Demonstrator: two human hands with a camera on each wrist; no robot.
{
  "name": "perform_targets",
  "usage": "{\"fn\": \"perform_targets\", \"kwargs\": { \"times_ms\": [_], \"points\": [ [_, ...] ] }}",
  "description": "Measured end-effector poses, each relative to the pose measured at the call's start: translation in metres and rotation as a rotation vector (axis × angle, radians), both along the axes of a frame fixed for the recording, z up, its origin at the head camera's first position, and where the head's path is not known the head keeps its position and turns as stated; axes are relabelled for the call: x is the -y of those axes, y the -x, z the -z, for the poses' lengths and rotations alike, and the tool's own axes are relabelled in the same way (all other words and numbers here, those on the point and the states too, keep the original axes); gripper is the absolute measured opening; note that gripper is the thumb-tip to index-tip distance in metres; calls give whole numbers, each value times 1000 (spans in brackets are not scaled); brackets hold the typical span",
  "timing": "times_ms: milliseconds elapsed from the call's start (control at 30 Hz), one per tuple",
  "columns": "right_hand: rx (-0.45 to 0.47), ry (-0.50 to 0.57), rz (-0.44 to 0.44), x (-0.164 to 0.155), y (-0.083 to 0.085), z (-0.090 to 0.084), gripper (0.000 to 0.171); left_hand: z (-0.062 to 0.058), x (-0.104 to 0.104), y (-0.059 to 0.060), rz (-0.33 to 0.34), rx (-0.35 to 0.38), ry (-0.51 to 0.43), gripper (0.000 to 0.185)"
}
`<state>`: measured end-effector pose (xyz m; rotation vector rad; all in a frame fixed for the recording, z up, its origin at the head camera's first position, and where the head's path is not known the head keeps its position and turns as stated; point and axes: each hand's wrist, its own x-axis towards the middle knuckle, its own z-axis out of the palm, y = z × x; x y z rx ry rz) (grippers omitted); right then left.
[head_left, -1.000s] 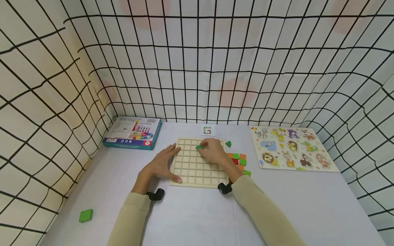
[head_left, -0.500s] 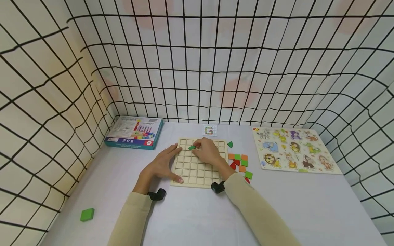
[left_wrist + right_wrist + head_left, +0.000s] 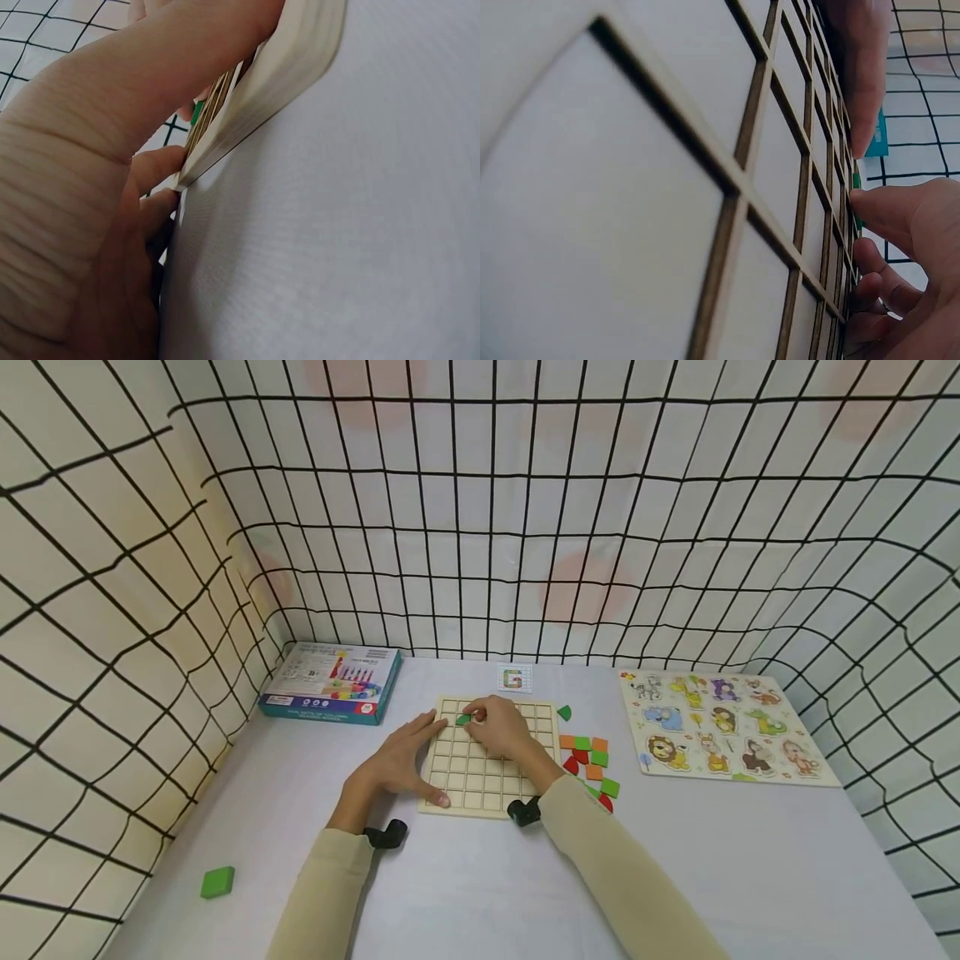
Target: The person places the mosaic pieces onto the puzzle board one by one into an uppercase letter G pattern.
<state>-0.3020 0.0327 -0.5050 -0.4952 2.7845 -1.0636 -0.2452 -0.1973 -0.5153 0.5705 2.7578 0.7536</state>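
the right hand [image 3: 498, 727] pinches a green piece [image 3: 462, 720], likely light and hard; grip its edges. the left hand [image 3: 397, 762], spread wide, touches the grid board [image 3: 472, 770].

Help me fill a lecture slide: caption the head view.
Left hand on the edge of a gridded board, right hand holding a green piece near the far left corner, colored pieces alongside.

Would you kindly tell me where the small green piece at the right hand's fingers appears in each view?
Head: small green piece just below centre, by right hand.
Left wrist: above and left of centre.
Right wrist: partly hidden, right of centre.
Shared landmark: pale wooden gridded board.
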Motion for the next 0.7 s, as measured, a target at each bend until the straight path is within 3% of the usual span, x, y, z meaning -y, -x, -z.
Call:
{"fn": "perform_targets", "kwargs": {
  "times_ms": [333,700],
  "points": [
    [29,11,-6,-5,-1,-3,26,-3,-3,0,0,4,7,137],
    [17,151,-23,-21,-9,-9,30,-3,0,-1,-5,34,20,141]
  ]
}}
